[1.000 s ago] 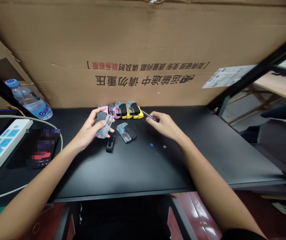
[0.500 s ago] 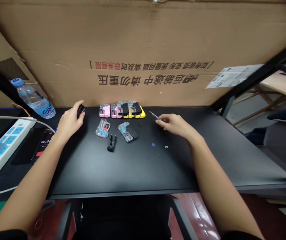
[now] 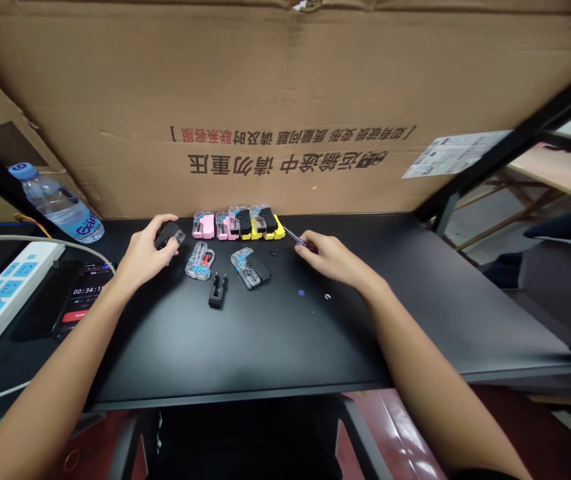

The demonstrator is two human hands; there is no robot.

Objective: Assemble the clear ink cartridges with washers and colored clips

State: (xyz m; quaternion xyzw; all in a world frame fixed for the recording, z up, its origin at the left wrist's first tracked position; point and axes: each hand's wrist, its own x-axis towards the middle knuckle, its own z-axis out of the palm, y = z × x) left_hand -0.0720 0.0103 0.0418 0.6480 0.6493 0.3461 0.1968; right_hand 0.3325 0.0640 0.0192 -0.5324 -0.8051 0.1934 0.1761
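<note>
At the left of the desk, my left hand [image 3: 146, 255] is closed around a small black-and-clear plastic piece [image 3: 170, 233], which looks like a folded toy gun. My right hand [image 3: 332, 259] grips a thin-shafted screwdriver [image 3: 292, 236], its tip pointing up and left beside the row of toys. Between my hands lie a clear toy part [image 3: 198, 262] with an orange piece in it, a black two-pronged part [image 3: 218, 292] and a clear-and-black toy gun [image 3: 250, 269]. Nearest the screwdriver are a small black round part [image 3: 274, 253], a blue disc [image 3: 301, 293] and a white ring [image 3: 328, 297].
Several pink toy guns [image 3: 208, 227] and yellow ones [image 3: 279, 230] line the back against a cardboard wall [image 3: 285, 80]. To the left stand a water bottle [image 3: 60, 205], a power strip [image 3: 20, 287] with cables and a phone [image 3: 85, 293].
My left hand has turned and moved slightly right, showing more of the plastic piece. My right hand has shifted a little left with the screwdriver. The whole view has also shifted slightly.
</note>
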